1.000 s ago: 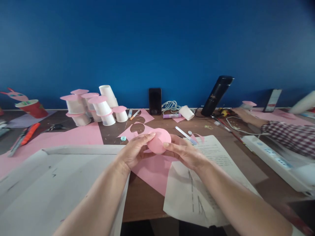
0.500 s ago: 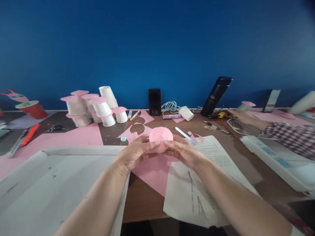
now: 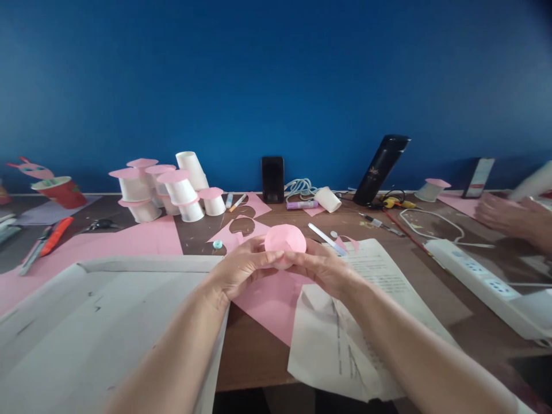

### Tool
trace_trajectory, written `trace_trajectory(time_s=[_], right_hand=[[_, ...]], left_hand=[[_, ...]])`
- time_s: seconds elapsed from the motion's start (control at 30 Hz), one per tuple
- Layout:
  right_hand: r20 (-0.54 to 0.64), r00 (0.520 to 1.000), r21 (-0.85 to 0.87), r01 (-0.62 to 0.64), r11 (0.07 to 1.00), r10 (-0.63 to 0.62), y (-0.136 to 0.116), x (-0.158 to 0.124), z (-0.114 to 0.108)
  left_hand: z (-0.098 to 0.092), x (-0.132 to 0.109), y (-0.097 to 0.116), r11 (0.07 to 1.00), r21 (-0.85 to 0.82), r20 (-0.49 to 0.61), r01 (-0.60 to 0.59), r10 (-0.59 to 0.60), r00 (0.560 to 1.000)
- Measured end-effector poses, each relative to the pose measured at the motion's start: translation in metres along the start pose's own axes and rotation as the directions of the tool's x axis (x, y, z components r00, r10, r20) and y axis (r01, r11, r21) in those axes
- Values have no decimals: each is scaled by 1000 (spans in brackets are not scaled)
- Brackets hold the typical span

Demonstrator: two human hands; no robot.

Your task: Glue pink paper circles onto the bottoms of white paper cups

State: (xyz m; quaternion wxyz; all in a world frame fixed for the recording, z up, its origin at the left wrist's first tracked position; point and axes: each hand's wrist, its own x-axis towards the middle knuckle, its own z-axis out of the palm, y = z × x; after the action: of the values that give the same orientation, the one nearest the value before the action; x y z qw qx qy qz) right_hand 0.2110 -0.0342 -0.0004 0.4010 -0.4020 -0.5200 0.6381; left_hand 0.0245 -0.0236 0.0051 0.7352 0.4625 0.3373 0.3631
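Between my two hands is a white paper cup [image 3: 282,264], mostly hidden by my fingers, with a round pink paper disc [image 3: 285,237] over its end. My left hand [image 3: 245,261] grips it from the left and my right hand [image 3: 321,263] from the right. Both thumbs press on the disc's near edge. Below them lies a sheet of pink paper [image 3: 271,307]. Just beyond are pink paper scraps with round holes [image 3: 215,230], a small blue cap [image 3: 217,245] and an uncapped white marker [image 3: 326,238].
White cups with pink tops [image 3: 138,188] are stacked at the back left. A black phone [image 3: 273,179] and a black flask [image 3: 382,169] lean on the wall. Printed sheets [image 3: 371,270] and a power strip [image 3: 478,276] lie right. Another person's hands [image 3: 513,215] are at far right.
My hands keep hold of the cup and disc, with hardly any shift. The other person's arm has drawn back to the right, uncovering a pink-topped cup and the power strip's sockets.
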Motion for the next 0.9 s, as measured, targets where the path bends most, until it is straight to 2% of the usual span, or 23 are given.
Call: trace_trajectory(time_s=[0.13, 0.37, 0.5, 0.63, 0.77, 0.9], right_hand=[[58, 998, 57, -10, 998, 7, 4, 1, -3], [9, 999, 62, -39, 997, 39, 6, 3, -5], [-51, 995, 74, -82, 994, 86, 9, 6, -9], [-149, 987, 49, -58, 997, 65, 16, 13, -14], [-215, 975, -180, 21, 983, -60, 23, 18, -11], [-184, 964, -367, 114, 923, -192, 30, 17, -4]], left_hand=[[0, 0, 1, 1000, 27, -3, 8, -8, 1000], [-2, 1, -1, 1000, -16, -81, -11, 10, 997], [-7, 0, 6, 997, -26, -172, -68, 62, 983], [-18, 1, 10, 984, -43, -317, -173, 151, 936], [-33, 4, 15, 963, -69, -467, -260, 199, 862], [-45, -4, 36, 951, -27, -564, -307, 239, 791]])
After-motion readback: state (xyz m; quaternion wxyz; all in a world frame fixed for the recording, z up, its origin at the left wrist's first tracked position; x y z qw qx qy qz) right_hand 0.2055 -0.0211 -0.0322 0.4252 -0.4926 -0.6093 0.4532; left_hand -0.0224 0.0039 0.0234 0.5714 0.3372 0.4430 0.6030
